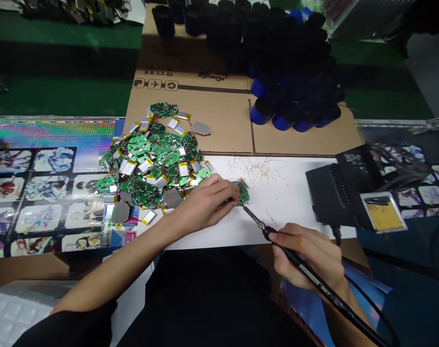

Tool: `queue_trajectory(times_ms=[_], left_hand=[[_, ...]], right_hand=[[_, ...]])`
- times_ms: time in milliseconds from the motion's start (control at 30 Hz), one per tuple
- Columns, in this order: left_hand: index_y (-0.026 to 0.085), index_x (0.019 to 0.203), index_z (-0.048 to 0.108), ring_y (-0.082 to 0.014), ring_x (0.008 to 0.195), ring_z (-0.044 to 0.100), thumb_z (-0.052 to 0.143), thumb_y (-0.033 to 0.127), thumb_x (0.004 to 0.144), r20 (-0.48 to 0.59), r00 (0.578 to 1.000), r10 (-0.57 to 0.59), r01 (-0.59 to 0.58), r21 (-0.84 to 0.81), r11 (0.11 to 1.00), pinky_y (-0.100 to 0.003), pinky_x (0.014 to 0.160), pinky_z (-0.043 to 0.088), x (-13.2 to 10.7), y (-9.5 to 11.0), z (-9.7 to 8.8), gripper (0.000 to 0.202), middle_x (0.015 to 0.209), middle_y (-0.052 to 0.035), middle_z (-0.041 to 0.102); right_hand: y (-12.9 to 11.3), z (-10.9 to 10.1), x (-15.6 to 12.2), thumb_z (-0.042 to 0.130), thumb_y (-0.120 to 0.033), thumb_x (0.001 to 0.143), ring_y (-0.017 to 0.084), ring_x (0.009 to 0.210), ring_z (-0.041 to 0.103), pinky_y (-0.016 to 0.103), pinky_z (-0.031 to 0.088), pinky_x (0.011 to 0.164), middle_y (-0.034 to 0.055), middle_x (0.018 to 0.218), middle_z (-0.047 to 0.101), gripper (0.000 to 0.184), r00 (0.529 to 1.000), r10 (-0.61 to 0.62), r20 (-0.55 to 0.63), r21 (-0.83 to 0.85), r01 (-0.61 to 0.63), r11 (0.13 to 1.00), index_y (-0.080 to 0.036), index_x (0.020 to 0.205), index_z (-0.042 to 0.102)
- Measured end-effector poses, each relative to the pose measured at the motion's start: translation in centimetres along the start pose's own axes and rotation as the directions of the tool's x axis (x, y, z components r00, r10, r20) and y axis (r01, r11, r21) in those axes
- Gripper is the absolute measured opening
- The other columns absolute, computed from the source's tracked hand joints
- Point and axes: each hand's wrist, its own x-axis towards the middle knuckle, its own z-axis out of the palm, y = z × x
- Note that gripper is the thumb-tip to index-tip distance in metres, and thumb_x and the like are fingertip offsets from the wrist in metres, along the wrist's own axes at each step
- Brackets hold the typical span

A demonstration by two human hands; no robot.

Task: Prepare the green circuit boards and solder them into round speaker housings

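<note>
Working above white paper [292, 212] beside cardboard [219, 120], the left hand [205, 205] pinches a circuit board [243, 195], the right hand [309, 250] a soldering iron [299, 264].

Surface [393, 122] was covered in anime print sheets [49, 202], with flattened cardboard [212, 120] and white paper [277, 212] on top, plus a messy heap of green circuit boards [150, 164] and a black soldering station [342, 188]

Left hand [207, 205] and right hand [308, 255] curled

left hand [207, 205]: green circuit board [243, 195] | right hand [308, 255]: soldering iron [295, 255] | tip [245, 208] seemingly touching
</note>
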Motion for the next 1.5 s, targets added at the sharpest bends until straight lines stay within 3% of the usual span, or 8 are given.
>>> queue_trajectory(times_ms=[400, 567, 667, 733, 833, 1000, 1133, 1500], left_hand=[[0.019, 0.106, 0.062, -0.0212, 0.1, 0.062, 0.055, 0.016, 0.105, -0.008, 1.0, 0.009, -0.009, -0.004, 1.0, -0.038, 0.095, 0.047, 0.1, 0.1, -0.1, 0.008, 0.109, -0.0069, 0.074], [0.02, 0.106, 0.062, -0.021, 0.101, 0.063, 0.055, 0.016, 0.105, -0.008, 1.0, 0.01, -0.01, 0.0, 1.0, -0.038, 0.095, 0.047, 0.1, 0.0, 0.0, 0.008, 0.111, -0.007, 0.074], [0.02, 0.106, 0.062, -0.0208, 0.101, 0.063, 0.055, 0.017, 0.105, -0.005, 1.0, 0.0, 0.0, 0.005, 1.0, -0.038, 0.096, 0.047, 0.0, 0.0, 0.0, 0.008, 0.111, -0.007, 0.074], [0.02, 0.105, 0.063, -0.0208, 0.101, 0.063, 0.055, 0.017, 0.105, -0.005, 1.0, -0.006, 0.006, 0.007, 1.0, -0.038, 0.096, 0.047, 0.0, 0.1, 0.0, 0.008, 0.11, -0.0068, 0.074], [0.02, 0.106, 0.062, -0.0207, 0.102, 0.062, 0.055, 0.017, 0.105, -0.004, 1.0, -0.003, 0.003, 0.001, 1.0, -0.038, 0.097, 0.048, 0.0, 0.1, 0.0, 0.008, 0.11, -0.0067, 0.074], [0.02, 0.106, 0.062, -0.0208, 0.103, 0.061, 0.056, 0.016, 0.104, -0.002, 1.0, -0.009, 0.009, 0.004, 1.0, -0.038, 0.098, 0.047, -0.1, 0.0, 0.0, 0.007, 0.112, -0.007, 0.073], [0.02, 0.106, 0.062, -0.02, 0.102, 0.061, 0.058, 0.015, 0.103, -0.002, 1.0, -0.003, 0.003, 0.01, 1.0, -0.038, 0.098, 0.047, -0.1, -0.1, 0.0, 0.007, 0.112, -0.0064, 0.073], [0.02, 0.105, 0.062, -0.0192, 0.107, 0.063, 0.06, 0.013, 0.102, -0.002, 1.0, -0.014, 0.014, -0.013, 1.0, -0.037, 0.1, 0.047, 0.0, 0.0, 0.1, 0.008, 0.113, -0.0064, 0.073]], right_hand=[[-0.3, -0.1, 0.9, 0.066, -0.003, 0.084, 0.016, 0.066, 0.073, 0.027, 0.061, 0.059, 0.0037, 0.079, 0.074, 0.023, 0.999, -0.051, -0.001, -0.046, 0.051, 0.998, -0.016, 0.103, 0.071], [-0.1, -0.5, 0.3, 0.07, -0.006, 0.083, 0.017, 0.063, 0.073, 0.028, 0.061, 0.055, 0.0029, 0.079, 0.076, 0.024, 0.993, -0.054, -0.107, -0.069, 0.047, 0.997, -0.017, 0.104, 0.074], [0.0, -0.8, -0.5, 0.074, -0.009, 0.083, 0.018, 0.063, 0.074, 0.028, 0.061, 0.054, 0.0027, 0.081, 0.077, 0.025, 0.976, 0.038, -0.217, -0.045, -0.049, 0.998, -0.019, 0.106, 0.075], [0.3, -0.7, -1.1, 0.077, -0.014, 0.084, 0.017, 0.063, 0.074, 0.027, 0.061, 0.054, 0.0029, 0.084, 0.078, 0.024, 0.928, 0.211, -0.308, 0.026, -0.213, 0.977, -0.02, 0.107, 0.075], [1.5, 0.4, -2.1, 0.08, -0.02, 0.087, 0.015, 0.056, 0.072, 0.024, 0.059, 0.05, 0.0004, 0.079, 0.076, 0.022, 0.79, 0.464, -0.402, 0.247, -0.394, 0.885, -0.02, 0.108, 0.072], [4.0, 3.9, -4.1, 0.079, -0.027, 0.091, 0.018, 0.068, 0.077, 0.031, 0.066, 0.065, 0.0033, 0.085, 0.077, 0.019, 0.692, 0.602, -0.398, 0.346, -0.494, 0.797, -0.019, 0.106, 0.071], [4.5, 5.4, -5.4, 0.075, -0.027, 0.094, 0.02, 0.077, 0.078, 0.034, 0.065, 0.073, 0.0051, 0.091, 0.077, 0.02, 0.723, 0.591, -0.358, 0.314, -0.503, 0.805, -0.02, 0.112, 0.071], [4.5, 5.2, -5.3, 0.073, -0.021, 0.091, 0.02, 0.08, 0.078, 0.034, 0.066, 0.076, 0.006, 0.095, 0.077, 0.013, 0.8, 0.516, -0.306, 0.273, -0.445, 0.853, -0.021, 0.105, 0.071]])
